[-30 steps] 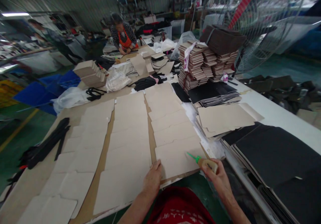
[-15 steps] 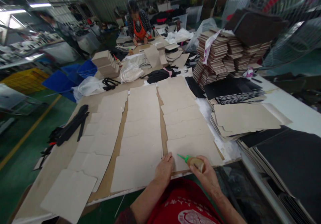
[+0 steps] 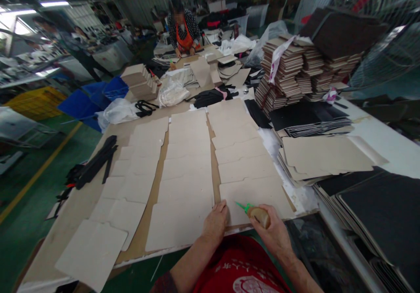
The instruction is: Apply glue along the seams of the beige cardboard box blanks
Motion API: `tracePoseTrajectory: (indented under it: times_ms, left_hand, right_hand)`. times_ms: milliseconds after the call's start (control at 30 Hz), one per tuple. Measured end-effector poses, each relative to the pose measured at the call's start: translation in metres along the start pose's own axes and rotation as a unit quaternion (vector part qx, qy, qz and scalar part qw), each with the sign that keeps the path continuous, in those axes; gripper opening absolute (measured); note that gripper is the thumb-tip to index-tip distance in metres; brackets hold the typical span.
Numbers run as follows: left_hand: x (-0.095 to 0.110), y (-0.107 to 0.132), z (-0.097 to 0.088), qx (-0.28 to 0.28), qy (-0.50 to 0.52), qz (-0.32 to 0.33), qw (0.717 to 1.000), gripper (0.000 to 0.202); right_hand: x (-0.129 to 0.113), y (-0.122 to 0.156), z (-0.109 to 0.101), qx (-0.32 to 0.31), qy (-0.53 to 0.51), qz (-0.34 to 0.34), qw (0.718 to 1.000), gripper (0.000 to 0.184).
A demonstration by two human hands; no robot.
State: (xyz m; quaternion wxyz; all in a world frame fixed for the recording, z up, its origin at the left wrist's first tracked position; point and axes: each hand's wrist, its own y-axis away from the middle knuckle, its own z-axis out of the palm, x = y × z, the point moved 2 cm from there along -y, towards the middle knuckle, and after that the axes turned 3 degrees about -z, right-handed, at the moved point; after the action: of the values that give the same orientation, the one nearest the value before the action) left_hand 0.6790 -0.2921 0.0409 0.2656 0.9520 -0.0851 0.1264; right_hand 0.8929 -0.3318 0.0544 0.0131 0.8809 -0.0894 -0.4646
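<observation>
My right hand (image 3: pixel 274 231) is closed round a tan glue bottle (image 3: pixel 259 215) whose green nozzle points left over the nearest beige card sheet (image 3: pixel 256 194). My left hand (image 3: pixel 215 224) lies flat, palm down, on the near edge of that sheet, beside the gap to the middle column. Beige card sheets (image 3: pixel 187 166) lie overlapped in three columns on a brown board (image 3: pixel 144 229).
A pile of beige cards (image 3: pixel 324 155) and black sheets (image 3: pixel 383 205) lie to my right. Behind them stand tall bundles of stacked card (image 3: pixel 288 72). Black strips (image 3: pixel 96 162) lie at the left edge. Another person (image 3: pixel 182 26) works at the far end.
The view swung right and then steadied. Both hands have stayed at the near edge of the right column; the bottle's nozzle has shifted slightly to the right.
</observation>
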Motion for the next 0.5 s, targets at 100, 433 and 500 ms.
tracePoseTrajectory:
  times_ms: [100,433,500]
  left_hand:
    - [-0.002,-0.002,0.003,-0.003,-0.002,0.004,1.000,0.052]
    - [0.001,-0.003,-0.013,-0.021,-0.036,0.016,0.999,0.047]
    - [0.004,-0.009,-0.019,-0.033,-0.049,0.013,0.998,0.045]
  right_hand:
    - [0.000,0.004,-0.001,0.002,-0.017,0.018,1.000,0.040]
    - [0.001,-0.015,0.021,0.058,-0.283,0.180,0.940,0.057]
    - [-0.003,-0.028,0.017,0.082,-0.278,0.169,0.942,0.058]
